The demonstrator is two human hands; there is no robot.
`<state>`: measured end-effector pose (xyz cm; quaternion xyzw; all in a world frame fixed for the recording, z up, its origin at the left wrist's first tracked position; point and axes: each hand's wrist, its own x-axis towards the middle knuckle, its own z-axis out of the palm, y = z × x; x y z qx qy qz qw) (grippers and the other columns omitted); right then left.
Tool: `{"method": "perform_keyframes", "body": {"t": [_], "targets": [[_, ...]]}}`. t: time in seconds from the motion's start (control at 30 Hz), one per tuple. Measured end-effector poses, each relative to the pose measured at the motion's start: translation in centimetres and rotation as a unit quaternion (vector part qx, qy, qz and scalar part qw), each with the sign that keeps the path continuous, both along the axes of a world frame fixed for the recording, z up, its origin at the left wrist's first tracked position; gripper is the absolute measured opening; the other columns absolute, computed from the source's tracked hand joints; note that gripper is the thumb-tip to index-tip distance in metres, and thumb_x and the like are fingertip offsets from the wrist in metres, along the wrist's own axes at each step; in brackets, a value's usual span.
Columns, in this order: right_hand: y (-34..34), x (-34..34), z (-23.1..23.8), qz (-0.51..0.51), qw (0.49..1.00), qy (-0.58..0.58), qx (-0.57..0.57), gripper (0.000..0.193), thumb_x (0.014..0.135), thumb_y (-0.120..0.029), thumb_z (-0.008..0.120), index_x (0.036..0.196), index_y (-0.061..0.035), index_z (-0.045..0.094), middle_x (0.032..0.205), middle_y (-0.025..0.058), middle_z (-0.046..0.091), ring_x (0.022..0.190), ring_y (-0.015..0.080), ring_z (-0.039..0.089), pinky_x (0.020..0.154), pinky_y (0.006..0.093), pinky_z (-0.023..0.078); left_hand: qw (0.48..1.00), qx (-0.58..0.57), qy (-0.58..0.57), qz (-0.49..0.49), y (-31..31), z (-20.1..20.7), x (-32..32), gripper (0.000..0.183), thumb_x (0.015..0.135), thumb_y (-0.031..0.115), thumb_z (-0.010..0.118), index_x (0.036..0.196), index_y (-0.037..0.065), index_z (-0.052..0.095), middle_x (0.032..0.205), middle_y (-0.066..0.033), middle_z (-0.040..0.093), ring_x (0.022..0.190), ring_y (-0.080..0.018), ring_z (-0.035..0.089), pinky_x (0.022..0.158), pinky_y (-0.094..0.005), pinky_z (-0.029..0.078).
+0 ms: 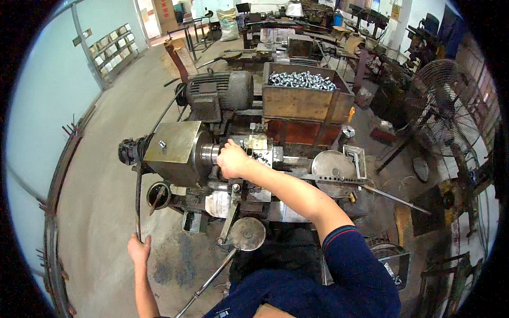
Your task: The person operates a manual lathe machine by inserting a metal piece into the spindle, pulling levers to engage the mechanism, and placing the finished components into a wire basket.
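Note:
My left hand [139,249] is closed around the lower end of a long dark rod [139,204], which runs up beside the pulley end of a small lathe. My right arm reaches across the machine, and my right hand [233,160] is curled in at the front of the shiny spindle nose [209,154]. Whatever its fingers hold there is hidden behind the hand. On top of the lathe's headstock cover [177,139] lies one small metal part [162,143]. Dark chips lie on the tool slide [261,157] just right of my right hand.
Behind the lathe stand an electric motor [220,90] and a wooden bin [297,103] heaped with small shiny metal parts. Round plates [247,233] and long lever bars [397,199] jut out toward me and to the right. A large fan [444,108] stands at right.

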<state>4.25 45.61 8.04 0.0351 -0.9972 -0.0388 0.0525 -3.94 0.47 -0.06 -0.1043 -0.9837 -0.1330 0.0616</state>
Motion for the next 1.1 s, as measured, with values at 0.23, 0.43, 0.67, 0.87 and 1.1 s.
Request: {"method": "perform_keyframes", "body": {"t": [0.23,0.43,0.67,0.87,1.1], "targets": [[5.0,5.8,5.6,-0.018,0.982,0.180,-0.060,0.026,0.050,-0.027,0.063,0.066,-0.0070,0.065,0.073,0.0094,0.055,0.081,0.0288,0.053,0.075,0.0383,0.042,0.834,0.419,-0.347,-0.089,0.9,0.9,-2.7,0.027,0.079,0.011,0.055,0.099,-0.006,0.052,0.068,-0.0159,0.060,0.060,-0.0241,0.062,0.058,-0.0326,0.053],[16.5,11.0,10.0,-0.240,0.966,0.094,0.029,0.040,0.056,-0.021,0.059,0.093,-0.0110,0.066,0.098,0.0199,0.059,0.091,0.0347,0.055,0.078,0.0416,0.046,0.802,0.466,-0.358,-0.109,1.4,0.2,-2.8,0.034,0.080,0.014,0.051,0.106,-0.007,0.046,0.071,-0.0167,0.061,0.062,-0.0254,0.063,0.062,-0.0339,0.053],[18.5,13.6,8.0,-0.269,0.921,0.264,-0.097,0.061,0.056,-0.017,0.061,0.117,-0.0141,0.052,0.130,0.0208,0.037,0.104,0.0361,0.049,0.088,0.0393,0.043,0.825,0.462,-0.318,-0.075,1.5,0.3,-2.2,0.039,0.082,0.021,0.056,0.105,-0.009,0.047,0.070,-0.0157,0.060,0.060,-0.0238,0.062,0.059,-0.0333,0.053],[18.1,24.1,2.3,-0.270,0.890,0.298,-0.214,0.050,0.055,-0.013,0.063,0.105,-0.0097,0.060,0.124,0.0173,0.047,0.103,0.0340,0.054,0.087,0.0367,0.045,0.833,0.428,-0.337,-0.096,1.0,0.6,-3.2,0.038,0.081,0.019,0.056,0.106,-0.008,0.047,0.073,-0.0164,0.061,0.060,-0.0232,0.062,0.060,-0.0327,0.052],[18.3,49.7,-3.5,-0.598,0.721,0.286,-0.201,0.038,0.057,-0.013,0.061,0.094,-0.0050,0.065,0.089,0.0151,0.064,0.082,0.0218,0.063,0.075,0.0306,0.048,0.784,0.488,-0.384,0.005,-2.3,-4.7,-10.6,0.044,0.082,0.024,0.057,0.120,0.005,0.044,0.075,-0.0070,0.056,0.068,-0.0191,0.054,0.069,-0.0396,0.047]]}}
